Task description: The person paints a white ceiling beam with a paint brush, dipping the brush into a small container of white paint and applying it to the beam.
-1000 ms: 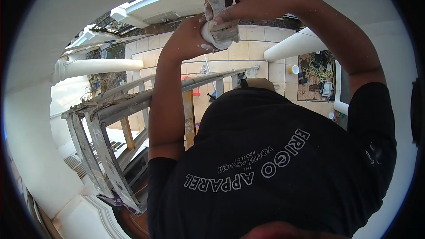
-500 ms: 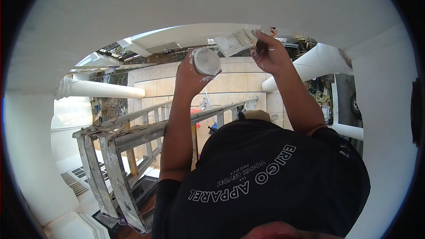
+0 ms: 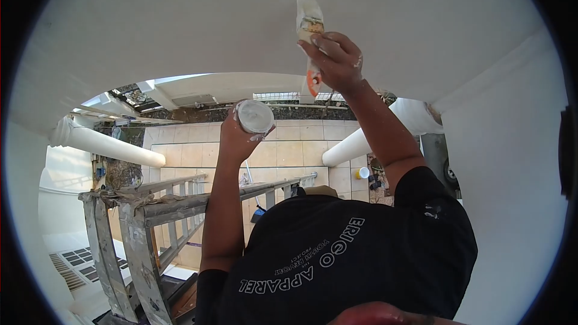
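A paint-smeared paintbrush [image 3: 310,26] is gripped near its ferrule by my right hand [image 3: 338,63], raised at upper centre. Its bristles point up and lie against the white ceiling surface [image 3: 229,30], or very near it. An orange patch shows at the end of the handle, below my fingers. Lower and to the left, my left hand [image 3: 233,138] is wrapped round a small round tub [image 3: 256,117] with white paint inside. White smears mark both hands. My left forearm passes beside the top of a stepladder [image 3: 174,207].
The paint-spattered stepladder stands at my left, rags [image 3: 117,197] along its top. White columns [image 3: 117,145] rise on both sides from a tiled floor [image 3: 289,153] far below. A white wall [image 3: 503,162] is close on the right. A small yellow-and-white container [image 3: 362,173] sits on the floor.
My right hand has lifted the paintbrush up and left, turning its bristles upward onto or near the ceiling. The tub in my left hand now appears lower and further left as the view shifted.
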A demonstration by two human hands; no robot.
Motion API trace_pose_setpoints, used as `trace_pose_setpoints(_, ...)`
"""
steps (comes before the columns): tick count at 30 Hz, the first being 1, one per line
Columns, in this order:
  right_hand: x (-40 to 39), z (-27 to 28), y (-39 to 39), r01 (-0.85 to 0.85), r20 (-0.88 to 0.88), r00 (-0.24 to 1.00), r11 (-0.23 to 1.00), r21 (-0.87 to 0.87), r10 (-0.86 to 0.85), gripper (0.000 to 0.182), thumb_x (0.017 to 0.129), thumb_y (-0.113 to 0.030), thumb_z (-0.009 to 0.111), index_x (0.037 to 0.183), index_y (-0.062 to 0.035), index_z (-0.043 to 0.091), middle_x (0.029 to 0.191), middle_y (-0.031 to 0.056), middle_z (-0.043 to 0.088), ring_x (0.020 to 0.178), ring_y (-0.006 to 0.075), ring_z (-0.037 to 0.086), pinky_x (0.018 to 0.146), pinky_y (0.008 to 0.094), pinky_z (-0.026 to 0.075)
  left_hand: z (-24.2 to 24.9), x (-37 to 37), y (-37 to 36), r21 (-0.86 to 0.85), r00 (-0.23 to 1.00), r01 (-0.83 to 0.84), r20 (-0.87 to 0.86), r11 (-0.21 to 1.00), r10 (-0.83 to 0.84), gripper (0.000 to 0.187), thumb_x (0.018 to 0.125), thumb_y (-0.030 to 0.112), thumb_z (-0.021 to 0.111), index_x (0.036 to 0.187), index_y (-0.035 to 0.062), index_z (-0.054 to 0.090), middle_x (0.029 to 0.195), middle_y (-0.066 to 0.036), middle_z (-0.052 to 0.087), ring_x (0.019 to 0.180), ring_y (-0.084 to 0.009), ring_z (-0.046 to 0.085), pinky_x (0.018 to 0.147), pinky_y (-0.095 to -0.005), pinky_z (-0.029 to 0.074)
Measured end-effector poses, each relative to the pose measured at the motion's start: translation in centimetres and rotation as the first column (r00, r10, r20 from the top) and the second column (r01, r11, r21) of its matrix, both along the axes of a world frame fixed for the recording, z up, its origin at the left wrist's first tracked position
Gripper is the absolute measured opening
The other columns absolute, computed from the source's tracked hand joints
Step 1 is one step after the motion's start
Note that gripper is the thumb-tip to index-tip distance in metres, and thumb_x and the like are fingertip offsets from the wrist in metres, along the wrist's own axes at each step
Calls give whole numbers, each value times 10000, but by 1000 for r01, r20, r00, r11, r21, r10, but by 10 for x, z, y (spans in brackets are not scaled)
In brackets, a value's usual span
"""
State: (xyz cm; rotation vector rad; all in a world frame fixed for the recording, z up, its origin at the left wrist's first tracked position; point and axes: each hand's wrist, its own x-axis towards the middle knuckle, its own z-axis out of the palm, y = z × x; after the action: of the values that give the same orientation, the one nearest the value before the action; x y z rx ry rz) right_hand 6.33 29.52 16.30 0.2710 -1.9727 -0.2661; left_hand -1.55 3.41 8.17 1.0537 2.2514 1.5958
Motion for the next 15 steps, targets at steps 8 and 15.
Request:
trace_pose_setpoints(8, 22, -100, -4, 32, 336, 942, 999, -37, -17, 366, 642, -173, 744, 1007, -199, 738, 955, 4, 652, 930, 209, 643, 745, 351, 592, 0, 1, -1, 35, 1000, -7, 1, 999, 7, 635, 630, 267, 900, 1124, 43, 571, 1029, -139, 683, 969, -295, 671, 842, -392, 531)
trace_pose_setpoints(15, 22, 1, -9, 34, 18, 999, 999, -35, -33, 318, 628, -147, 755, 944, -185, 739, 910, 7, 646, 904, 202, 644, 719, 316, 589, 5, 7, 1, 25, 1000, 4, -23, 1000, -4, 631, 638, 260, 900, 1127, 43, 566, 1040, -138, 685, 981, -298, 671, 846, -397, 531)
